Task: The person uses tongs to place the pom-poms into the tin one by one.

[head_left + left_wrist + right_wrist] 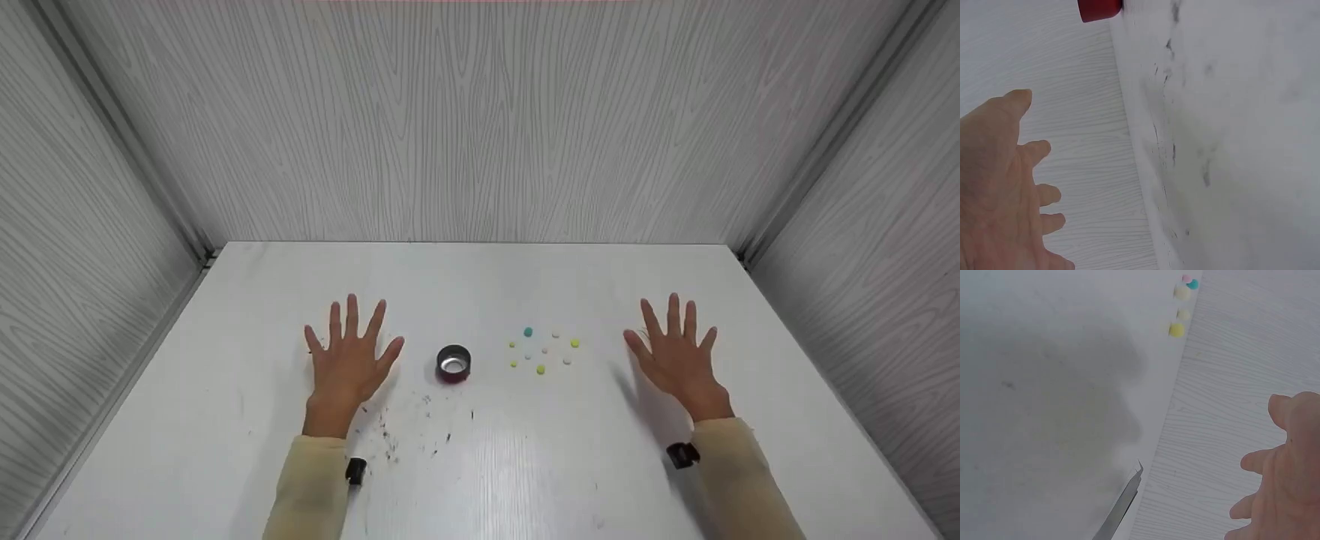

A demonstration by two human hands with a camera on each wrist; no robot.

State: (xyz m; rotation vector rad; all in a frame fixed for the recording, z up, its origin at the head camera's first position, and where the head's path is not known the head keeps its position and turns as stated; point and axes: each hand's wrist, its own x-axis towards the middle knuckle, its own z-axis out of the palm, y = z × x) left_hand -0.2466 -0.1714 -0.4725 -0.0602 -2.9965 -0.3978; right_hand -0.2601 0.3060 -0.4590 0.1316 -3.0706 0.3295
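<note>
So I've got a tiny round cup (454,364) on the white table (525,292), red outside with a dark rim and shiny bottom, and I'll give every spot from that. My left hand (346,370) is just left of the cup, fingers and thumb spread wide, thumb side nearest it. My right hand (679,364) is well over to the right of it, fingers splayed the same way. Between the cup and that hand there's a loose scatter of little beads (575,343), mostly yellow and whitish, plus a teal one (528,331) and a pinkish one. Right wrist cam also catches some bent-tip tweezers (1120,509), farther from the cup than the beads; can't tell from up top exactly where they lie. Dark specks (448,437) dot the tabletop on my side of the cup. Behind the cup, at the back, stands a wood-grain wall (480,120).
</note>
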